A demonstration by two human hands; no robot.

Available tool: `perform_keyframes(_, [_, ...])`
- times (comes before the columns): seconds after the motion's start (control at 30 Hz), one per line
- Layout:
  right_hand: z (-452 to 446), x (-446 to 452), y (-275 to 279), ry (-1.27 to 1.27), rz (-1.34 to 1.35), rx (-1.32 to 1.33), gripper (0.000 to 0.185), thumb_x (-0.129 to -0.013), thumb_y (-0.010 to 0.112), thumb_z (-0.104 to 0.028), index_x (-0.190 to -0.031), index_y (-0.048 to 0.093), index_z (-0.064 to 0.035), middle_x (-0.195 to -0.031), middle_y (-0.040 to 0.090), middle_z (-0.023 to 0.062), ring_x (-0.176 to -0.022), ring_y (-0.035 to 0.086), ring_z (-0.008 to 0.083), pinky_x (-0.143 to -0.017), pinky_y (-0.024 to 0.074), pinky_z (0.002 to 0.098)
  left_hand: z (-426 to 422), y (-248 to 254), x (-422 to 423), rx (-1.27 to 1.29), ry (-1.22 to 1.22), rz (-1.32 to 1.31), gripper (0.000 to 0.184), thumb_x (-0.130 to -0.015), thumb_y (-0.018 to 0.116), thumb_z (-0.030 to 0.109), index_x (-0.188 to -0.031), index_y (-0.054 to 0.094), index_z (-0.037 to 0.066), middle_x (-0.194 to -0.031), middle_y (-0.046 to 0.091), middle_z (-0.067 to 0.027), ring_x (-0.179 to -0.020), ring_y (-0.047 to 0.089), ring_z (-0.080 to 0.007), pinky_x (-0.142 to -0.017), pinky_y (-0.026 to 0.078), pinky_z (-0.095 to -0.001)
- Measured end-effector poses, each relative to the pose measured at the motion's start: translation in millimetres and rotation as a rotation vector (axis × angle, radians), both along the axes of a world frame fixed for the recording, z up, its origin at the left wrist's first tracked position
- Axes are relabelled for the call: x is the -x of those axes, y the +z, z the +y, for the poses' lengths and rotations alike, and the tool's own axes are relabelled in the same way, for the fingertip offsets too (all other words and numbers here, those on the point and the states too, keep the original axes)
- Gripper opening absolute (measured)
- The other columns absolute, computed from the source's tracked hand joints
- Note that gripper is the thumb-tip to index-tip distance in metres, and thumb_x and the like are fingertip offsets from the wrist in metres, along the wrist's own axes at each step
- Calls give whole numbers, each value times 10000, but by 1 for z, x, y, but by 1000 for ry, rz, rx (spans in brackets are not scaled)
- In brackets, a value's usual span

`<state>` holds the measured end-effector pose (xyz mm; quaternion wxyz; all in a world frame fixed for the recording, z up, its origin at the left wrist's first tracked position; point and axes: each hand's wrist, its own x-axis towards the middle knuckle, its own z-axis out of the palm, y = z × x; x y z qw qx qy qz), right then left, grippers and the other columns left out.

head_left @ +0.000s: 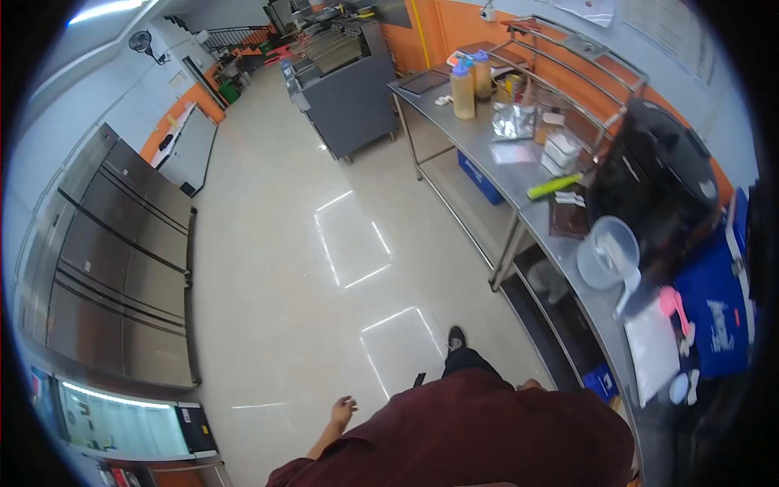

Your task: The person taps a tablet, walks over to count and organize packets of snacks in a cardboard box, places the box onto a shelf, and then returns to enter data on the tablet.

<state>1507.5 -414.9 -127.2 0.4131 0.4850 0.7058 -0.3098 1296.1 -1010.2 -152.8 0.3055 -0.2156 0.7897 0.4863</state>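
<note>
My left hand [344, 410] hangs out to the left of my body above the tiled floor, its fingers loosely bent and slightly apart, with nothing in them. Only a small part of my right hand [531, 385] shows past the dark red shirt [471, 430]; its fingers are hidden. Nearest to that side is the steel table [523, 191]. On it stand a clear plastic measuring jug [608, 253], a pink scoop [672, 304], a white sheet [652, 349] and a light-green-handled tool [554, 187]. Neither hand visibly touches any of these.
A large black container [653, 174] and a blue bag [718, 292] stand along the right wall. Squeeze bottles [463, 93] and a foil pack [514, 122] sit farther along the table. Steel fridges [122, 268] line the left. A grey cooking station [345, 105] stands ahead, beyond the tiled floor [276, 243].
</note>
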Motion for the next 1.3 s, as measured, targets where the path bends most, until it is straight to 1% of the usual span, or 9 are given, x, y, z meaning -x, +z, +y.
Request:
perform_keyframes(0.1, [54, 71, -57, 105, -87, 32, 501, -936, 581, -373, -1230, 661, 24, -1318, 610, 256, -1237, 591, 389, -1031, 476, 447, 31, -25, 36, 4, -427, 46, 433, -959, 629, 276, -1324, 593, 44, -1132, 709, -148, -1007, 683, -214, -840, 547, -335])
perform_keyframes(0.27, [140, 259, -179, 408, -31, -57, 432, -915, 584, -282, -1238, 668, -8, -1369, 598, 202, -1264, 576, 378, -1051, 466, 438, 69, 3, 113, 160, -149, -153, 443, -968, 596, 321, -1309, 604, 40, -1180, 683, -170, -1067, 652, -249, -898, 513, -363])
perform_keyframes(0.3, [140, 328, -103, 592, 24, -18, 434, -892, 604, -282, -1230, 673, -17, -1382, 587, 198, -1272, 574, 355, -1049, 469, 431, 79, 5, 138, 152, -103, -154, 446, -969, 589, 330, -1306, 606, 39, -1189, 678, -174, -1079, 646, -256, -910, 506, -368])
perform_keyframes(0.4, [157, 482, -111, 628, 458, -115, 471, -896, 590, -390, -1097, 706, 20, -1100, 695, 266, -1070, 663, 401, -938, 515, 470, 94, -5, 219, 140, -22, -163, 458, -974, 569, 358, -1297, 612, 36, -1218, 662, -187, -1114, 627, -277, -945, 486, -385])
perform_keyframes(0.73, [135, 846, 59, 215, 1029, -58, 221, -890, 710, -237, -996, 704, -42, -889, 698, 139, -796, 665, 260, -747, 532, 376, 111, -47, 579, 254, -390, -325, 521, -991, 503, 449, -1267, 632, 27, -1313, 609, -230, -1234, 564, -347, -1062, 417, -440])
perform_keyframes(0.93, [194, 997, 125, 287, 1423, -680, 310, -790, 767, -213, -1051, 666, -79, -1160, 568, 168, -1086, 536, 366, -946, 455, 446, 154, -85, 954, 575, -976, 69, 615, -990, 480, 518, -1292, 605, -2, -1355, 571, -282, -1306, 518, -400, -1140, 361, -477])
perform_keyframes(1.07, [249, 1095, 145, 205, 1381, -947, 466, -768, 808, -367, -1122, 665, -99, -1308, 475, 177, -1195, 451, 384, -1013, 399, 477, 297, -31, 1165, 247, -558, 435, 538, -933, 660, 361, -1321, 591, -5, -1246, 663, -227, -1145, 641, -369, -992, 494, -434])
perform_keyframes(1.13, [272, 1142, 142, 159, 1352, -1052, 513, -763, 811, -413, -1167, 666, -133, -1340, 449, 185, -1248, 414, 393, -1055, 345, 529, 408, 67, 1188, -106, -375, 306, 526, -956, 646, 327, -1369, 553, 15, -1245, 666, -146, -1091, 662, -289, -957, 499, -417])
perform_keyframes(1.3, [306, 1216, 148, 132, 1096, -1033, 715, -726, 736, -689, -1278, 651, -244, -1490, 311, 186, -1411, 219, 429, -1101, 127, 700, 540, 90, 1230, -268, -512, 172, 546, -1005, 581, 311, -1463, 447, 46, -1320, 620, -134, -1144, 638, -232, -969, 484, -387])
